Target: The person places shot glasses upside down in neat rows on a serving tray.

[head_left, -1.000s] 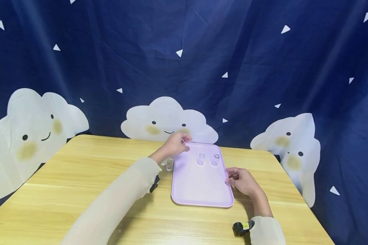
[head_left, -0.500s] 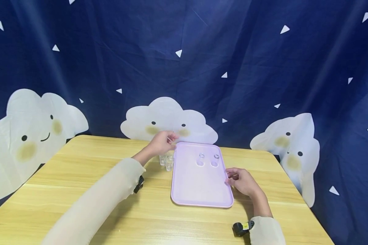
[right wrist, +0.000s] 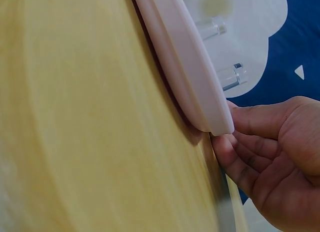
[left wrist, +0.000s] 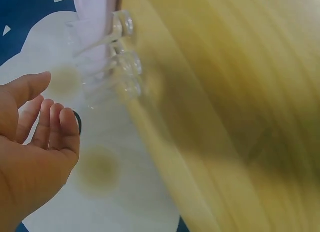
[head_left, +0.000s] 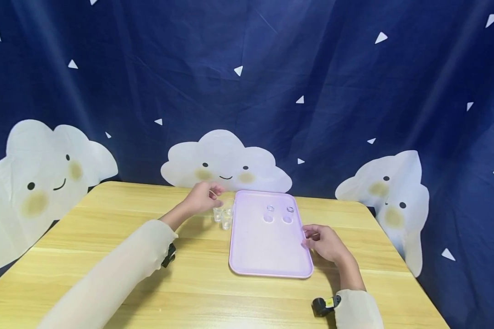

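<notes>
A lilac tray [head_left: 270, 249] lies on the table. My right hand [head_left: 327, 244] pinches its right edge; in the right wrist view the thumb [right wrist: 260, 117] is on the rim and the fingers are curled underneath. Two small clear glasses stand on the tray, a left glass [head_left: 269, 214] and a right glass [head_left: 288, 215]. Beside the tray's left edge is a cluster of clear glasses, among them a front glass [head_left: 226, 221] and a back glass [head_left: 217, 214]. My left hand [head_left: 201, 197] hovers behind and left of them with loosely bent fingers, holding nothing; the left wrist view blurs the glasses.
The wooden table [head_left: 107, 237] extends around the tray, its far edge close to a dark blue curtain [head_left: 247, 91] printed with clouds. A black wrist camera [head_left: 323, 307] sits at the right sleeve, another [head_left: 169, 256] under the left sleeve.
My left hand has moved left, from above the tray's far left corner to beyond the glasses next to it, uncovering them. My right hand and the tray have stayed in place.
</notes>
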A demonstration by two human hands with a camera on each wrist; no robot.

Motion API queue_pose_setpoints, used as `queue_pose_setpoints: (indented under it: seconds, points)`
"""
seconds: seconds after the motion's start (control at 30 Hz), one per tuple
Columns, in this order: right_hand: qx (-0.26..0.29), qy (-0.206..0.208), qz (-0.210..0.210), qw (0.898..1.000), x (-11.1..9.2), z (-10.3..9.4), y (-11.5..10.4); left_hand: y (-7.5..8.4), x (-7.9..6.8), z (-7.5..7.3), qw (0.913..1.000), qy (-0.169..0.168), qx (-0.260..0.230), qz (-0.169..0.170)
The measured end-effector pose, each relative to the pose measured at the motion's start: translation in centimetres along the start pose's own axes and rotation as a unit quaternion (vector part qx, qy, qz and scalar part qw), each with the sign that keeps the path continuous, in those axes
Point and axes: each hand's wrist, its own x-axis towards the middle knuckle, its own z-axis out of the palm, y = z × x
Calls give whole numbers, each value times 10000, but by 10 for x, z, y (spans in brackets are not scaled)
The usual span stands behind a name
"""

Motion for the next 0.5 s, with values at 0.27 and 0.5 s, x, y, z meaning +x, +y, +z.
queue_pose_setpoints:
  seconds: [0.27,0.5]
  points:
    - [17,30,-10,10000,1,0,0,-19,-14,-7,9999,81,31,-66]
    - [19,38,13,10000,0,1,0,-30,-23,-8,9995,177,-94,-262]
